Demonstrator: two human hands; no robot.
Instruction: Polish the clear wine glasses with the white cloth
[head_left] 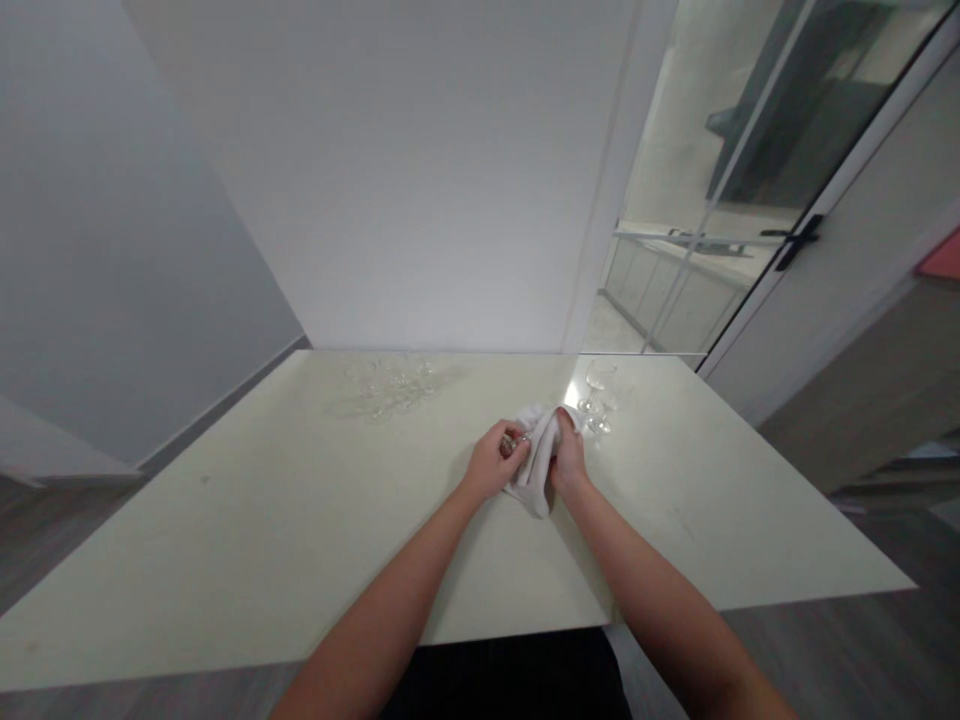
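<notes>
- Cloth (541, 470) first: it's white, bunched up and hanging between the two hands, just above the bench (300, 530) or brushing it – can't quite tell which. Bunching it probably lets it wrap in close rather than flap about.
- Left hand (489, 466) is curled, fingers and thumb gripping a small shiny clear thing (511, 443), looks like part of a glass. It sits right at the cloth's left side; how much of it is tucked under the fabric, I can't say. My guess is that this hand does the steadying.
- Right hand (570, 462) is closed around the cloth, thumb up top, the rest of the fingers mostly hidden in or behind the folds. Seems like it's pressing fabric toward the other hand.
- Stemmed glasses (601, 376) stand near the far edge, just past the right hand, so probably parked there to be in reach but out of the elbows' way.
- More clear glassware (397, 385) is clustered over on the far left, well apart from the hands – likely spaced off to avoid knocks. Too faint to count.
</notes>
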